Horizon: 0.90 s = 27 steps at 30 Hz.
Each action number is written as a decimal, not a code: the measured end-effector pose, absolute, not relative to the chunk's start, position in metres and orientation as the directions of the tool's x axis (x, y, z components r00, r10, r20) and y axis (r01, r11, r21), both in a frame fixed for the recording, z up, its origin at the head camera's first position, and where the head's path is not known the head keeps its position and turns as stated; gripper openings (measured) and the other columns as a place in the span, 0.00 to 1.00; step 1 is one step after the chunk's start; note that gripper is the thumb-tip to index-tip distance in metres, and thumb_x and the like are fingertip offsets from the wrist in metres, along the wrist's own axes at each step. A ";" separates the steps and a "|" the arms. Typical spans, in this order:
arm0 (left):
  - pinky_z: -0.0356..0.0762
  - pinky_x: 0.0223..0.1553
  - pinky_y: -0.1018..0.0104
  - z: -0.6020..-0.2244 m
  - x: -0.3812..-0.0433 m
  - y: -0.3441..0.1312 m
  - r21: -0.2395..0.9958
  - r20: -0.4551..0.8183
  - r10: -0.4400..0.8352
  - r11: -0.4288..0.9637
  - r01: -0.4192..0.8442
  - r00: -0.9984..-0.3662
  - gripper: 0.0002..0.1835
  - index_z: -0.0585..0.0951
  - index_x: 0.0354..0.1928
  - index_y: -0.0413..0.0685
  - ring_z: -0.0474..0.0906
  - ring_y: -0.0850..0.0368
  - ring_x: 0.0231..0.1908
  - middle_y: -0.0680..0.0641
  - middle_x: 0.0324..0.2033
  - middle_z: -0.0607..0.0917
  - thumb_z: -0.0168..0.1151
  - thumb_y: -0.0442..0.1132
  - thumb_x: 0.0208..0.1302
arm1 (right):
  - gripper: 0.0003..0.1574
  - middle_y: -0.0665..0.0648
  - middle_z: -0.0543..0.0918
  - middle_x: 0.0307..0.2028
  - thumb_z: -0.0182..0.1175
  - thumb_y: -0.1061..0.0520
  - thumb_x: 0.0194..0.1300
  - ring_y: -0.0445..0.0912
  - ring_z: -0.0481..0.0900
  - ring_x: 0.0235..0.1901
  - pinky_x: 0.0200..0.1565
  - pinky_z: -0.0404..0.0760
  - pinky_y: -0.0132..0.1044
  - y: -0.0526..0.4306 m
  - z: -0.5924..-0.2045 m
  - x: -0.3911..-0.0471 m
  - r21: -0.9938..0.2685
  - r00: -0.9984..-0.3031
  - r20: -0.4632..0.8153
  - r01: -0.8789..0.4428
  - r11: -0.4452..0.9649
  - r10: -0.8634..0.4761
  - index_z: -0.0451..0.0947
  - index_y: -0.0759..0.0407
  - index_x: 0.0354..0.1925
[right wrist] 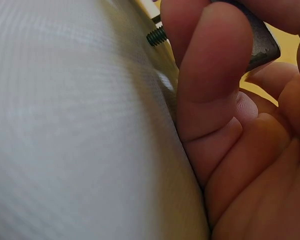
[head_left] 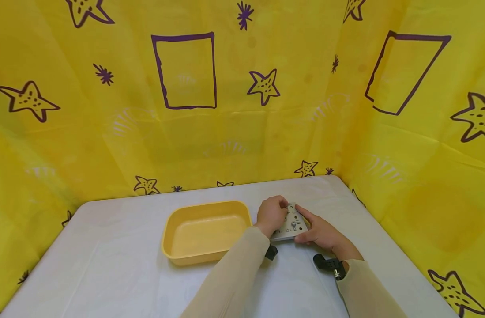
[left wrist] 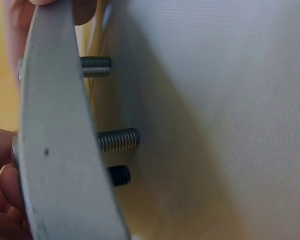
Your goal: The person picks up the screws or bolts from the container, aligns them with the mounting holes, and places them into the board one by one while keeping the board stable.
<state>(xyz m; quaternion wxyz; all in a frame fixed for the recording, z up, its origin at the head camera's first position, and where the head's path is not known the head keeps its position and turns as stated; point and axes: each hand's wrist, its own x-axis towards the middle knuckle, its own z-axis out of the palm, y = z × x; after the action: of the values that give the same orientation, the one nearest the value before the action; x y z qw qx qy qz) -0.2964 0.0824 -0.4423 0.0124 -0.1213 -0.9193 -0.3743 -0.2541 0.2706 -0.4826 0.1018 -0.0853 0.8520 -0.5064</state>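
A grey, wedge-shaped metal plate [head_left: 294, 225] with several bolts and holes lies tilted just off the white table. Along its right side, my right hand [head_left: 323, 232] grips it with thumb and fingers. My left hand [head_left: 271, 215] bends over the plate's left side, its curled fingertips pinching at a bolt head [left wrist: 15, 152]. Threaded bolt ends [left wrist: 119, 140] stick out of the plate's underside in the left wrist view. In the right wrist view, fingers [right wrist: 215, 55] cover most of the plate, and one dark threaded end [right wrist: 156, 36] shows beside them.
To the left of the hands stands a yellow plastic tray [head_left: 192, 257] on the white table [head_left: 115, 274]. Yellow curtains [head_left: 234, 141] with starfish drawings rise behind the table and on both sides. Black wrist cameras [head_left: 325, 262] sit under the sleeves.
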 end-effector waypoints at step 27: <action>0.65 0.64 0.53 -0.398 -0.241 0.042 0.376 0.077 0.332 0.864 0.336 -0.940 0.30 0.71 0.71 0.49 0.68 0.46 0.63 0.43 0.65 0.73 0.57 0.53 0.72 | 0.70 0.63 0.55 0.74 0.77 0.43 0.51 0.58 0.64 0.60 0.65 0.53 0.63 0.275 -0.479 -0.249 -0.835 -0.953 -0.183 0.021 0.550 -0.241 0.43 0.40 0.80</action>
<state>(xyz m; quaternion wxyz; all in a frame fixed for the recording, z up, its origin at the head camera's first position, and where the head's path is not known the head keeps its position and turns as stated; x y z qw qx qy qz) -0.2407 0.0421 -0.3978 0.0048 -0.1728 -0.9653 -0.1957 -0.2490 0.2750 -0.4787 0.1392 -0.0631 0.8693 -0.4700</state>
